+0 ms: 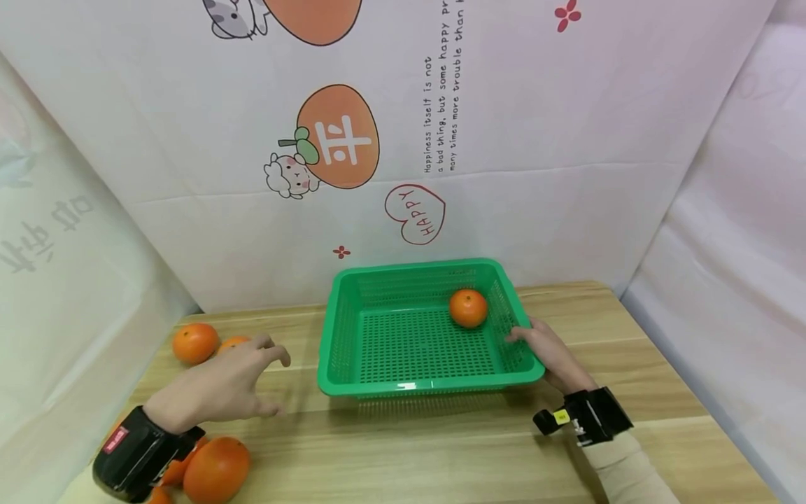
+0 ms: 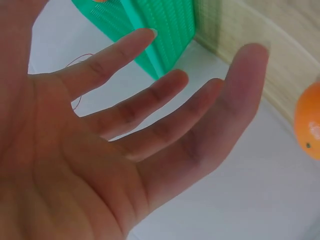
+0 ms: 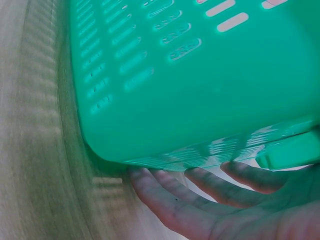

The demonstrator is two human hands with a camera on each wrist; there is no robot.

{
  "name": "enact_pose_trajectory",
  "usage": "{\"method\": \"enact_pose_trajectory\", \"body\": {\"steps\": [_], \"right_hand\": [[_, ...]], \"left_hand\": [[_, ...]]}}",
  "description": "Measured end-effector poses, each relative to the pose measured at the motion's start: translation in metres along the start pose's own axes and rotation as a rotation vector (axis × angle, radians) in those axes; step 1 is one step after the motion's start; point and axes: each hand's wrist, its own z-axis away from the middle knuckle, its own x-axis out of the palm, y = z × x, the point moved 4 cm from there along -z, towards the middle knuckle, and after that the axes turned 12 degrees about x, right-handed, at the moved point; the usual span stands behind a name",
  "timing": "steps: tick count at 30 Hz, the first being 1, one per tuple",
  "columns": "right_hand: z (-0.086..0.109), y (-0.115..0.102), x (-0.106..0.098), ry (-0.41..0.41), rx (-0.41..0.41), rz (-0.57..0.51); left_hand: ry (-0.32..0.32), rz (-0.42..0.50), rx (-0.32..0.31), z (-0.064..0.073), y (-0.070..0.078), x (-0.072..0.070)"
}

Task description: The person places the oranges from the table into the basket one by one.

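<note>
My right hand grips the right side of a green plastic basket, its thumb over the rim and its fingers along the outside of the wall. Inside the basket, near its back right corner, lies one orange. My left hand hovers left of the basket, holding nothing, with fingers spread and slightly bent. Just beyond it on the wooden table are an orange and another orange partly hidden by the hand. In the left wrist view an orange shows at the right edge.
Below my left wrist, several more oranges sit at the near left of the table, partly covered by the black wrist camera band. A white printed cloth hangs behind the basket, with white cloth at both sides.
</note>
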Motion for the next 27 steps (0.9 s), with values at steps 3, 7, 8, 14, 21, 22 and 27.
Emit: {"method": "enact_pose_trajectory", "body": {"steps": [3,7,8,14,21,22,27], "right_hand": [[0.000,-0.001,0.000,-0.001,0.001,0.000],[0.001,-0.001,-0.001,0.006,-0.001,0.003],[0.001,-0.001,-0.001,0.010,0.000,0.001],[0.001,-0.001,-0.002,0.011,-0.005,-0.007],[0.002,-0.001,-0.003,0.005,-0.013,-0.015],[0.002,-0.001,-0.003,0.005,-0.014,-0.014],[0.001,-0.001,-0.004,0.005,-0.018,-0.010]], "left_hand": [[-0.017,0.012,-0.011,0.005,-0.002,0.004],[-0.023,0.013,-0.019,0.010,-0.005,0.008],[-0.025,0.016,-0.022,0.010,-0.005,0.009],[-0.080,0.105,-0.100,0.016,-0.009,0.017],[-0.137,0.191,-0.175,0.024,-0.017,0.027],[-0.150,0.211,-0.192,0.025,-0.018,0.029],[-0.199,0.310,-0.269,0.034,-0.036,0.049]]}}
